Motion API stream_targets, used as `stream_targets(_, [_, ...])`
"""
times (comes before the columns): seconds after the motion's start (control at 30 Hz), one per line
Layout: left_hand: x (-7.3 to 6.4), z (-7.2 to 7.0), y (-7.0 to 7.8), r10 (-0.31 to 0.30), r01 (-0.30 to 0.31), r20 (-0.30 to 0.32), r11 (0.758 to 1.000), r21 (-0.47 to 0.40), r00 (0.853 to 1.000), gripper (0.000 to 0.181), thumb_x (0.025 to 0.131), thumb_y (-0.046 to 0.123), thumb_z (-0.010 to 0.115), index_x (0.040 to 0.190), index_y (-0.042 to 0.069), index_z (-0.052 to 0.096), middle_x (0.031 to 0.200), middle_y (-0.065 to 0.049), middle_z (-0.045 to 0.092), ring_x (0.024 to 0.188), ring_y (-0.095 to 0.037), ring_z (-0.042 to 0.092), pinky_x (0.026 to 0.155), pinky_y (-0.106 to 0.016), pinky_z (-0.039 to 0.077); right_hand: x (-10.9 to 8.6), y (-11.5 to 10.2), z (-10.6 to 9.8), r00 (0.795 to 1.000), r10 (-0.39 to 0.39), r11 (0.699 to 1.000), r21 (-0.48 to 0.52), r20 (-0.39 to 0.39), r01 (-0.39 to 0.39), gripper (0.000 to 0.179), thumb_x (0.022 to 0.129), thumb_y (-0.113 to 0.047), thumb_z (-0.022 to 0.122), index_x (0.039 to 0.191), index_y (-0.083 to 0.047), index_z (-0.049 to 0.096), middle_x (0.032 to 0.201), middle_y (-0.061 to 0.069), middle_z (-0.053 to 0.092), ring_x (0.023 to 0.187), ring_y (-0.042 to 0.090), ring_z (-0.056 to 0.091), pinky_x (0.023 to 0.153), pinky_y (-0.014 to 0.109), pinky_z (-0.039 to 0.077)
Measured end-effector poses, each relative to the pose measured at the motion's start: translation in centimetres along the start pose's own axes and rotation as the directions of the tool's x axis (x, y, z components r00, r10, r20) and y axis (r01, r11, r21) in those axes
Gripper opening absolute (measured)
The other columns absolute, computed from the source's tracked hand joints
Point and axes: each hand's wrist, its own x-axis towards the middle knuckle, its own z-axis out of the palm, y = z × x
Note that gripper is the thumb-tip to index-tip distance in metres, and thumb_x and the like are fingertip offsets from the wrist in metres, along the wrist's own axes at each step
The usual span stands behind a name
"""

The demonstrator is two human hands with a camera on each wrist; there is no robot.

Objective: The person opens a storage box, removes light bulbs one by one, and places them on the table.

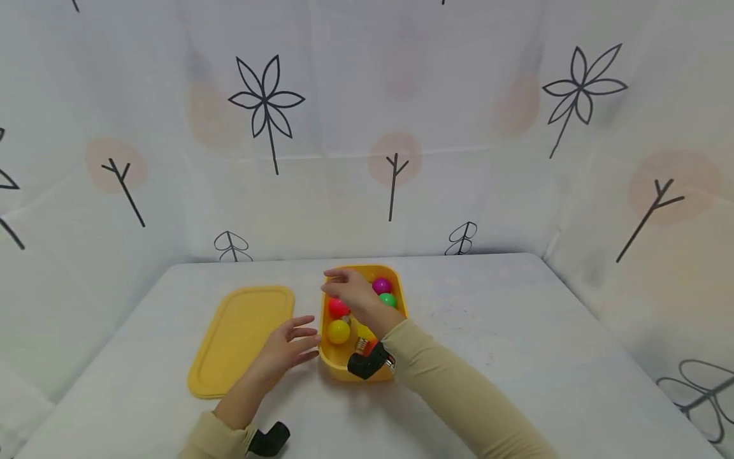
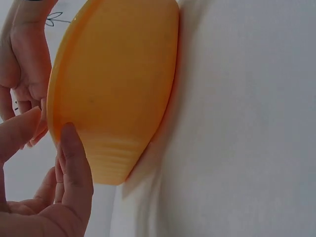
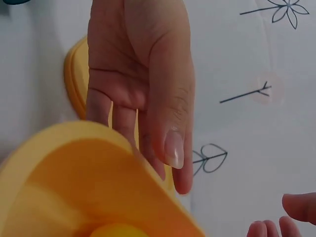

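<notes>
Head view shows right fingers (image 1: 338, 289) above yellow tub (image 1: 334, 362) of balls (image 1: 338, 331).

Clothed at left in a plain, light-beige sleeve (image 1: 206, 440), ended by a cuff (image 1: 229, 426) close above the wrist. Clothed at right in a matching long sleeve (image 1: 459, 389), softly creased along the forearm. Fitted at the left wrist with a compact black camera unit (image 1: 271, 440), blocky in outline with rounded edges. Fitted at the right wrist with a similar black unit (image 1: 366, 363). Terminated by bare hands (image 1: 287, 347), with a glossy, round-tipped thumbnail (image 3: 174, 149) at left.
</notes>
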Motion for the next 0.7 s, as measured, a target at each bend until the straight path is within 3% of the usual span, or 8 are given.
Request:
stream_targets(0.23, [0.2, 1.5, 0.1, -0.013, 0.014, -0.007, 0.998, 0.066, 1.0, 0.058, 0.083, 0.012, 0.07, 0.135, 0.005, 0.045, 0.113, -0.015, 0.053, 0.089, -0.021, 0.059, 0.08, -0.035, 0.052, 0.5, 0.1, -1.7, 1.0, -0.026, 0.999, -0.036, 0.002, 0.026, 0.037, 0.09, -0.012, 0.062, 0.125, -0.005, 0.055, 0.111, 0.011, 0.055, 0.11, 0.036, 0.051, 0.096, 0.044, 0.042])
stream_targets(0.47, [0.5, 2.2, 0.0, -0.019, 0.018, 0.017, 0.998, 0.054, 1.0, 0.062, 0.081, 0.009, 0.072, 0.136, 0.006, 0.043, 0.111, -0.016, 0.051, 0.085, -0.022, 0.058, 0.077, -0.034, 0.053, 1.2, 0.5, -3.5, 0.995, -0.091, 0.988, -0.123, 0.033, 0.094, 0.038, 0.087, -0.012, 0.065, 0.123, -0.003, 0.055, 0.107, 0.01, 0.057, 0.106, 0.037, 0.051, 0.093, 0.045, 0.043])
stream_targets(0.7, [0.7, 2.6, 0.0, -0.027, 0.025, 0.025, 0.998, 0.057, 0.999, 0.063, 0.08, 0.007, 0.072, 0.136, 0.005, 0.043, 0.109, -0.016, 0.05, 0.083, -0.022, 0.059, 0.075, -0.033, 0.054, 1.6, 1.1, -4.4, 0.992, -0.107, 0.951, -0.285, 0.062, 0.121, 0.032, 0.086, -0.008, 0.066, 0.116, -0.004, 0.059, 0.109, 0.01, 0.058, 0.094, 0.025, 0.055, 0.085, 0.036, 0.049])
